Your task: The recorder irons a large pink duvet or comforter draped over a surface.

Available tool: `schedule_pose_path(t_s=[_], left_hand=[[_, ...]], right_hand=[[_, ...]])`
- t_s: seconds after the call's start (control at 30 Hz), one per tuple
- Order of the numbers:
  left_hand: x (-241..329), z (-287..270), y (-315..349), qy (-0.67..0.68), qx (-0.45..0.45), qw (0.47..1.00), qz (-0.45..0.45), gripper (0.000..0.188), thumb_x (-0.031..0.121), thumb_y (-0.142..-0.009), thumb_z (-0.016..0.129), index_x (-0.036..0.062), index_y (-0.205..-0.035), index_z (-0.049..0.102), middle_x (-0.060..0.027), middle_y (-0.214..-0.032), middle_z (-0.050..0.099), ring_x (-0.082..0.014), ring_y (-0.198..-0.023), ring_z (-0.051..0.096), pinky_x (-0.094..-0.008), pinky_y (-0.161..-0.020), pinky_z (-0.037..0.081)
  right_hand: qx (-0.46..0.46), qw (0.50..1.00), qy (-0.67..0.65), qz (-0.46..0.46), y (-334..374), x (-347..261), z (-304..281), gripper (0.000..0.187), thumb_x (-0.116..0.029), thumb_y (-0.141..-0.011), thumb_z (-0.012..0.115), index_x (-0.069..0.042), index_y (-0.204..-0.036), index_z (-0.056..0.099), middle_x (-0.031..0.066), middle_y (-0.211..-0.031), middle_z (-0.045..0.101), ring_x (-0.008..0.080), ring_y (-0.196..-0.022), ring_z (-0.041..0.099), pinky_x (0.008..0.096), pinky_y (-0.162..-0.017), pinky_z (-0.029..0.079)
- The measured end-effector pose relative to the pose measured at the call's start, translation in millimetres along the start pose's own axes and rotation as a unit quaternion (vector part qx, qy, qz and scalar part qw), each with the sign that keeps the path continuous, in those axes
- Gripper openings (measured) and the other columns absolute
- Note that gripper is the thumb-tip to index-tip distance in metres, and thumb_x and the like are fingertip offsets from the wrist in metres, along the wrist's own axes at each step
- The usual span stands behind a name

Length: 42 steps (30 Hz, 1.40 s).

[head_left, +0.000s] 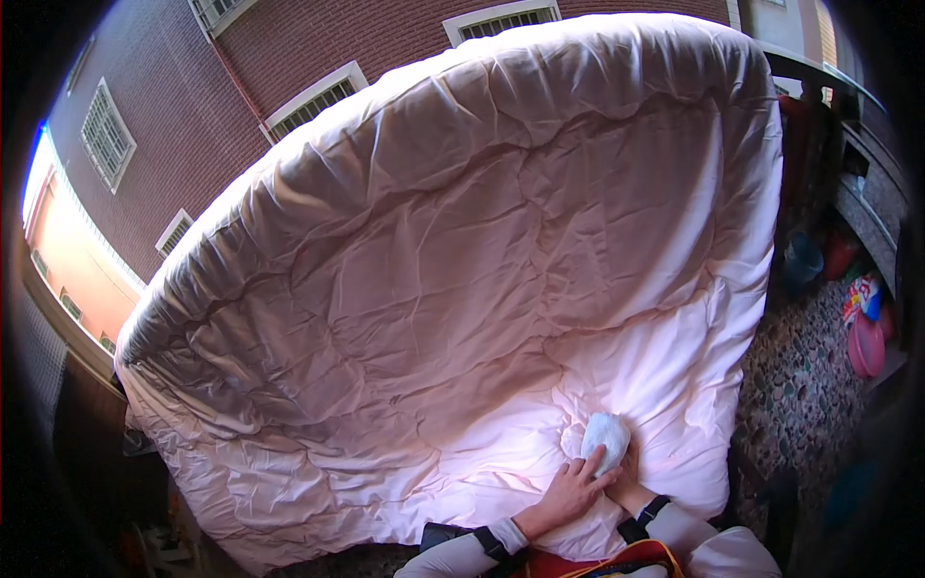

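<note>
A folded white cloth (605, 438) is between my hands, low and right of centre, against a large pale pink quilt (434, 250). My left hand (568, 494) has its fingertips pressed on the lower left side of the cloth, thumb side toward the right hand. My right hand (630, 482) is closed along the cloth's right edge, with most of its fingers hidden behind the cloth. Around both hands the quilt is wrinkled and brightly lit. Its far part hangs over something along the top, forming a thick rounded fold.
Beyond the quilt stands a brick building (395, 43) with barred windows. A speckled floor (800, 385) shows on the right, with a pink basin (866, 345), a dark blue bucket (802, 258) and a colourful package (860, 297) near a ledge. Dark clutter lies at lower left.
</note>
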<state>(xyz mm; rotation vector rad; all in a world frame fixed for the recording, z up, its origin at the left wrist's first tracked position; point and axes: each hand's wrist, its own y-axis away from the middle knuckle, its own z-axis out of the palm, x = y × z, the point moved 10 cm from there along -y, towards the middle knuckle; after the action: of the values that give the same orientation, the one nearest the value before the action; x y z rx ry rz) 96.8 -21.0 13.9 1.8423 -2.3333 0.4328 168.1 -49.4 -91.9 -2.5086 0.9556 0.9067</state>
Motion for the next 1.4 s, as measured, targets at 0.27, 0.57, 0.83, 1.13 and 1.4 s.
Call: schedule_pose_path(t_s=[0.27, 0.57, 0.83, 1.13, 1.4], left_hand=[[1, -6, -2, 0.016, 0.009, 1.000, 0.003, 0.057, 0.020, -0.081, 0.061, 0.0227, -0.136, 0.047, -0.0212, -0.141, 0.036, -0.0318, -0.094, 0.054, -0.0409, -0.076, 0.047], [2, -6, 0, 0.007, 0.026, 1.000, 0.010, 0.060, 0.017, -0.081, 0.057, 0.0220, -0.139, 0.044, -0.0216, -0.145, 0.033, -0.0293, -0.095, 0.052, -0.0382, -0.077, 0.045], [0, -4, -1, 0.027, 0.027, 0.999, -0.005, 0.060, 0.018, -0.079, 0.061, 0.0256, -0.136, 0.047, -0.0207, -0.142, 0.035, -0.0319, -0.096, 0.053, -0.0405, -0.078, 0.046], [1, -8, -1, 0.026, 0.017, 1.000, -0.002, 0.061, 0.016, -0.077, 0.062, 0.0224, -0.136, 0.047, -0.0215, -0.143, 0.035, -0.0317, -0.095, 0.053, -0.0404, -0.078, 0.046], [0, -6, -3, 0.026, 0.001, 1.000, -0.011, 0.062, 0.016, -0.077, 0.061, 0.0238, -0.137, 0.046, -0.0220, -0.143, 0.035, -0.0331, -0.100, 0.053, -0.0406, -0.080, 0.046]], right_hand=[[0.068, 0.996, 0.051, -0.038, 1, 1, -5, 0.068, -0.050, -0.088, 0.051, -0.015, -0.144, 0.035, 0.0108, -0.148, 0.035, 0.0262, -0.140, 0.025, 0.0476, -0.113, 0.014], [0.038, 0.993, 0.106, -0.036, 2, -1, 0, 0.066, -0.051, -0.089, 0.049, -0.015, -0.143, 0.036, 0.0085, -0.149, 0.035, 0.0246, -0.141, 0.025, 0.0471, -0.113, 0.014], [0.002, 1.000, 0.005, -0.006, 0, 0, -2, 0.069, -0.047, -0.089, 0.051, -0.012, -0.145, 0.032, 0.0116, -0.151, 0.031, 0.0274, -0.142, 0.021, 0.0516, -0.112, 0.010], [0.051, 0.998, 0.036, -0.028, 1, -18, -18, 0.063, -0.050, -0.092, 0.043, -0.016, -0.144, 0.033, 0.0084, -0.149, 0.035, 0.0238, -0.141, 0.026, 0.0480, -0.113, 0.015], [0.089, 0.995, 0.006, -0.034, 4, -8, -17, 0.061, -0.047, -0.092, 0.045, -0.015, -0.143, 0.036, 0.0083, -0.148, 0.036, 0.0241, -0.140, 0.028, 0.0483, -0.111, 0.017]])
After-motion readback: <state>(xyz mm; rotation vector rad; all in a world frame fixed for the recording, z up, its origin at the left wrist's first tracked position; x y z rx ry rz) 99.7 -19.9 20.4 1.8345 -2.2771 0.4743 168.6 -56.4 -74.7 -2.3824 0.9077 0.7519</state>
